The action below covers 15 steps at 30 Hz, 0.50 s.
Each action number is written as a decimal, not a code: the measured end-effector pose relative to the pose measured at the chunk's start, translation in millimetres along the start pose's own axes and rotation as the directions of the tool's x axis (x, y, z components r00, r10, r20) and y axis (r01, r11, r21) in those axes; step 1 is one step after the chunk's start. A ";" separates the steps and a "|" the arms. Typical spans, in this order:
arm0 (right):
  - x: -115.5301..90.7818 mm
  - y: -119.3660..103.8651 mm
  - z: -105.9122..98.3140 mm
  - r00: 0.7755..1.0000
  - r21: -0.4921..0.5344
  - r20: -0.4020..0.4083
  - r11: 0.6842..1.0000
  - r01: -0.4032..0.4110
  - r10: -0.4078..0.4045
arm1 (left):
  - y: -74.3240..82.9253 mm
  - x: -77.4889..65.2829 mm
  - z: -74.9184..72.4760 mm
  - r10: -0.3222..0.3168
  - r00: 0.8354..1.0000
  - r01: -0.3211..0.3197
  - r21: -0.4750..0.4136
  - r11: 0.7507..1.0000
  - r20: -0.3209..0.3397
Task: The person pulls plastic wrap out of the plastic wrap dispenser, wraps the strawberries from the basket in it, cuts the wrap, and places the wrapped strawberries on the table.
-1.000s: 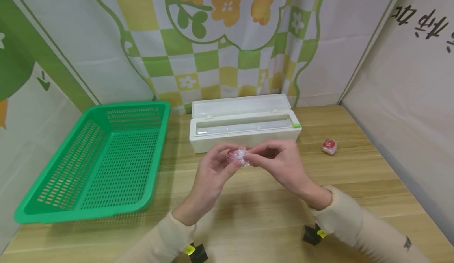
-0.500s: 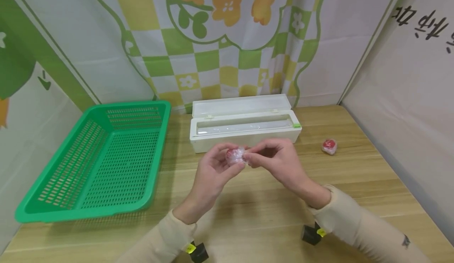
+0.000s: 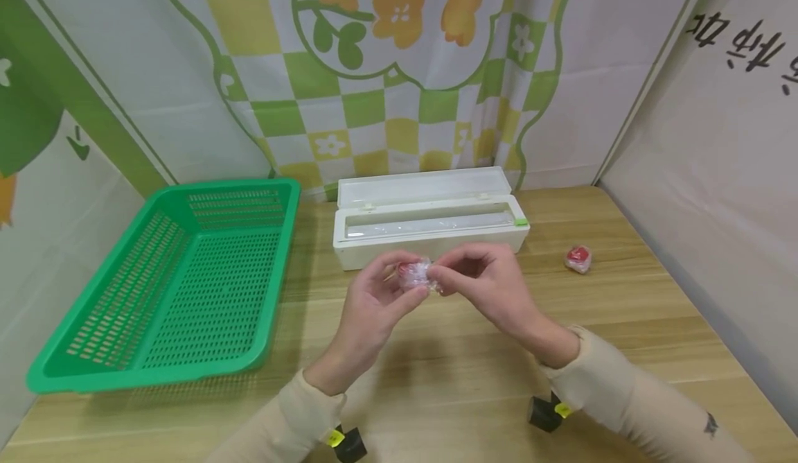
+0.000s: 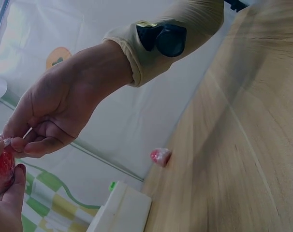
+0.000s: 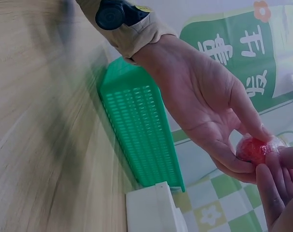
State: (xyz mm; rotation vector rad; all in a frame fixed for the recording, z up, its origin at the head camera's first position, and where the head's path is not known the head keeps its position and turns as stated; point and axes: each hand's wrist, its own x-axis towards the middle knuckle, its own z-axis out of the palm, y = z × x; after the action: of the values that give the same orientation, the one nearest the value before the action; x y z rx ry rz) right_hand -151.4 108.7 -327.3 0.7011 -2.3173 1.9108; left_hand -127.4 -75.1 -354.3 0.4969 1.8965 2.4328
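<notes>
Above the table, in front of the white box, my left hand [image 3: 370, 303] holds a small red round thing wrapped in clear film [image 3: 410, 274] between thumb and fingers. My right hand [image 3: 495, 283] pinches the gathered film at its right side with thumb and fingertips. In the right wrist view the red thing [image 5: 253, 149] shows through the film, partly covered by fingers. The left wrist view catches only part of it, at the left edge. A second wrapped red thing [image 3: 578, 258] lies on the table to the right.
Behind the hands stands a long white box [image 3: 430, 245], lid raised, with a roll of clear film [image 3: 430, 225] inside. A green perforated basket [image 3: 277, 296] sits on the left of the wooden table [image 3: 449, 407]. A patterned curtain [image 3: 399, 106] hangs behind.
Both hands stay nearly in place. The left thumb has shifted slightly right along the wrapped red thing, while the right fingers keep pinching the film.
</notes>
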 end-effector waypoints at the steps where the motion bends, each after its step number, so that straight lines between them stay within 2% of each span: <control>1: -0.1 0.0 0.8 1.000 0.005 -0.005 1.000 -0.007 0.007 | -0.6 -0.1 -0.2 0.001 1.000 -0.001 -0.001 1.000 -0.006; 9: 0.8 2.3 3.8 0.998 0.065 -0.047 0.997 -0.038 0.041 | -1.7 0.9 -0.3 -0.004 1.000 0.005 0.040 0.999 -0.022; 12: 0.8 3.5 3.8 0.999 0.052 -0.055 0.999 0.005 -0.002 | -1.2 1.7 -0.2 -0.010 1.000 0.010 0.041 0.999 -0.002; 15: 0.9 5.1 3.8 0.996 0.060 -0.049 0.995 0.075 -0.072 | -0.4 2.2 0.3 -0.020 0.999 0.020 0.001 1.000 0.029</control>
State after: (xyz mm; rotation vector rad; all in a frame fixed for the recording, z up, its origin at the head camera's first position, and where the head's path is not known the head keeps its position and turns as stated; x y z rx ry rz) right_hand -153.3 105.5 -332.6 0.7278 -2.1822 1.9526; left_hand -129.5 -74.3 -354.1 0.5078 1.8822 2.3993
